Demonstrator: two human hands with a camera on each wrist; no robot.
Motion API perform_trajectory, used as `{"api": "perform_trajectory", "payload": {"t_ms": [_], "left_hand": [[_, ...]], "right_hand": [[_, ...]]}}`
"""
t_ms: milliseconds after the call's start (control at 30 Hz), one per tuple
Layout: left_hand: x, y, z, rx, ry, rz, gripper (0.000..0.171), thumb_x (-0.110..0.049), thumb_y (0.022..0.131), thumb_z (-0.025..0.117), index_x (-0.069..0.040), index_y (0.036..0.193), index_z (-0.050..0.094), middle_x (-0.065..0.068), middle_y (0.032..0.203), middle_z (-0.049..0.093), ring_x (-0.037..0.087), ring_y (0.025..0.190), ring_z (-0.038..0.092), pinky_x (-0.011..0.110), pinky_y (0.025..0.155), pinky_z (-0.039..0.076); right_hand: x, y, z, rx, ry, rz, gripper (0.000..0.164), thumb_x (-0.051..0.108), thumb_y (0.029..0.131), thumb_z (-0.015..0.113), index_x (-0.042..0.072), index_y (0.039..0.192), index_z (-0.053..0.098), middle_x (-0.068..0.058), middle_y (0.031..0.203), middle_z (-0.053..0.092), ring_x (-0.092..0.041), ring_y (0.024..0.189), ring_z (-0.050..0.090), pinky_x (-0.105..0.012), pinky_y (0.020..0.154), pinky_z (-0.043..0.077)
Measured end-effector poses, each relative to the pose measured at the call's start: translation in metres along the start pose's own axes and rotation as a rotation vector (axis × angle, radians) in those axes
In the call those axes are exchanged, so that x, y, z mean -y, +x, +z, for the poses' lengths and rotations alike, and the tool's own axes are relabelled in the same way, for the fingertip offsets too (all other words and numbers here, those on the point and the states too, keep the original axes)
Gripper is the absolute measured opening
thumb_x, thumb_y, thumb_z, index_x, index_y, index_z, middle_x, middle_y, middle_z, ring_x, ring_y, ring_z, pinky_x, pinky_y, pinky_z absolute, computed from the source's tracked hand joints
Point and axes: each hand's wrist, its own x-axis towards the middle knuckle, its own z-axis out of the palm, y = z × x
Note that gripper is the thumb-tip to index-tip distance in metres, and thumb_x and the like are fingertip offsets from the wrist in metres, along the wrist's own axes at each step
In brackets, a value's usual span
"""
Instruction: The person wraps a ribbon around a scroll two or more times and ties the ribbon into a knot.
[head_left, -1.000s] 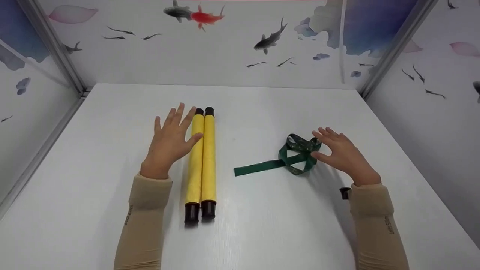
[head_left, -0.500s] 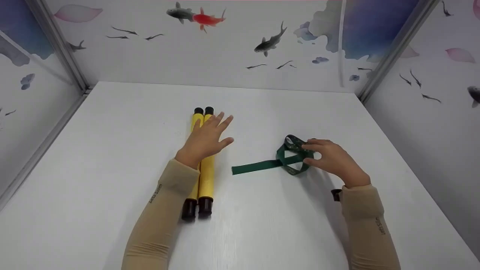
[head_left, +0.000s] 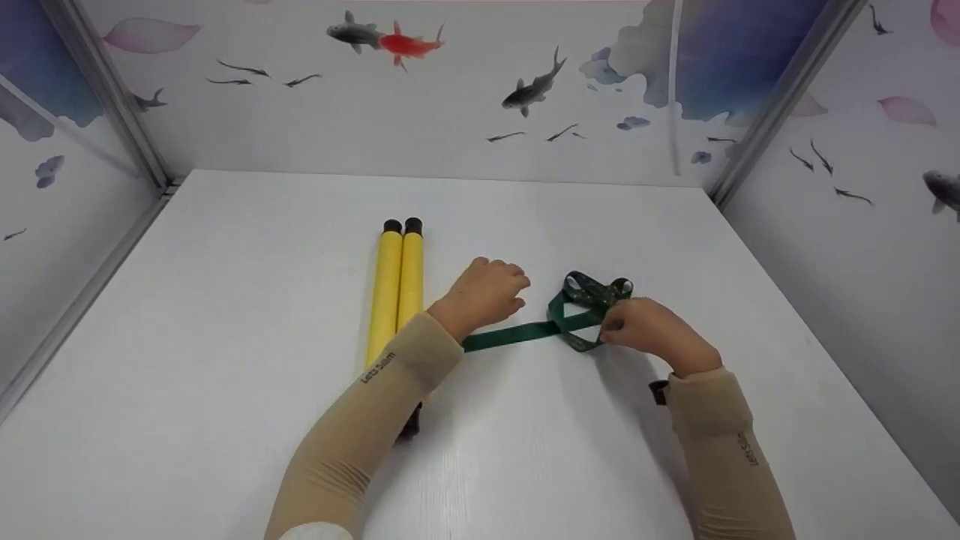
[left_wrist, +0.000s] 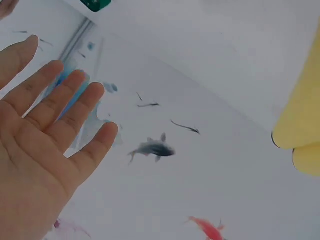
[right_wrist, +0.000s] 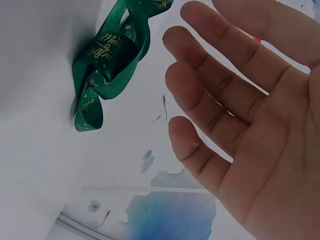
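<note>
Low in the frame, two tan sleeves printed "Lets Slim" reach over the white tabletop. Right of centre, the right hand, fingers loosely bent, is at the loops of a green ribbon; I can't tell if they touch. The ribbon reads "Merry Christmas" in gold, its straight tail pointing left. The left hand, fingers spread, hangs beside that tail. Left of centre, two black-ended yellow tubes lie side by side, pointing up the frame.
</note>
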Motion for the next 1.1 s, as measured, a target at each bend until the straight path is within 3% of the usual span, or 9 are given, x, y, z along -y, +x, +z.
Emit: {"api": "perform_trajectory", "payload": {"t_ms": [133,267,333,467,567,600,767,867,1100], "left_hand": [[-0.018,0.013,0.008,-0.026,0.002,0.092,0.021,-0.023,0.086,0.052,-0.016,0.103,0.062,-0.002,0.095,0.062,0.012,0.081,0.056,0.029,0.077,0.043],[-0.037,0.026,0.019,-0.016,0.050,0.146,0.012,-0.017,0.084,0.053,-0.015,0.089,0.064,-0.002,0.076,0.060,0.011,0.063,0.050,0.027,0.064,0.044],[-0.047,0.032,0.023,0.010,0.071,0.171,0.010,-0.017,0.084,0.053,-0.014,0.084,0.063,-0.001,0.073,0.060,0.012,0.061,0.048,0.027,0.061,0.044],[-0.066,0.041,0.029,0.066,0.074,0.205,0.011,-0.022,0.084,0.056,-0.014,0.083,0.064,-0.001,0.075,0.061,0.011,0.065,0.051,0.028,0.065,0.045],[-0.077,0.046,0.033,0.083,0.075,0.216,0.014,-0.024,0.084,0.056,-0.014,0.081,0.064,-0.002,0.076,0.062,0.011,0.067,0.053,0.028,0.065,0.046],[-0.079,0.048,0.034,0.082,0.074,0.220,0.014,-0.024,0.084,0.055,-0.014,0.080,0.064,-0.002,0.076,0.062,0.011,0.067,0.054,0.027,0.065,0.046],[-0.082,0.050,0.036,0.105,0.019,0.226,0.014,-0.024,0.084,0.056,-0.014,0.080,0.064,-0.002,0.076,0.061,0.011,0.067,0.052,0.026,0.064,0.045],[-0.080,0.050,0.036,0.123,-0.033,0.221,0.015,-0.024,0.085,0.054,-0.013,0.081,0.063,-0.001,0.076,0.060,0.012,0.068,0.051,0.026,0.064,0.045],[-0.070,0.044,0.028,0.132,-0.130,0.194,0.008,-0.018,0.084,0.056,-0.014,0.091,0.058,-0.001,0.084,0.061,0.011,0.072,0.053,0.025,0.066,0.044]], "right_hand": [[0.002,0.001,0.003,0.036,0.032,0.037,0.012,0.014,0.077,0.058,0.010,0.085,0.066,0.000,0.079,0.061,-0.015,0.069,0.051,-0.030,0.061,0.043],[0.003,0.003,0.007,0.044,0.013,-0.009,0.019,0.007,0.074,0.059,0.007,0.091,0.066,-0.002,0.083,0.063,-0.014,0.071,0.053,-0.031,0.064,0.044],[0.003,0.004,0.009,0.025,-0.018,-0.054,0.021,0.004,0.072,0.060,0.006,0.091,0.067,-0.002,0.083,0.063,-0.011,0.067,0.052,-0.029,0.063,0.044],[0.003,0.006,0.013,-0.025,-0.095,-0.154,0.008,0.000,0.068,0.061,0.006,0.068,0.065,0.007,0.057,0.048,-0.007,0.052,0.036,-0.023,0.050,0.033],[0.002,0.008,0.015,-0.053,-0.135,-0.191,0.016,0.000,0.067,0.063,0.010,0.055,0.059,0.009,0.049,0.033,-0.008,0.049,0.028,-0.023,0.047,0.026],[0.001,0.008,0.015,-0.061,-0.139,-0.191,0.016,0.001,0.066,0.065,0.012,0.055,0.059,0.010,0.048,0.035,-0.008,0.049,0.029,-0.023,0.046,0.027],[0.000,0.005,0.014,-0.081,-0.165,-0.174,0.007,0.005,0.067,0.066,0.011,0.063,0.067,0.006,0.061,0.052,-0.014,0.062,0.043,-0.027,0.055,0.038],[-0.002,0.003,0.011,-0.083,-0.121,-0.147,0.009,0.009,0.071,0.062,0.013,0.074,0.069,0.003,0.077,0.058,-0.018,0.075,0.047,-0.031,0.064,0.041],[-0.004,0.000,-0.001,-0.033,0.043,-0.118,0.007,0.017,0.078,0.054,0.013,0.077,0.061,0.005,0.069,0.057,-0.012,0.058,0.046,-0.037,0.072,0.038]]}}
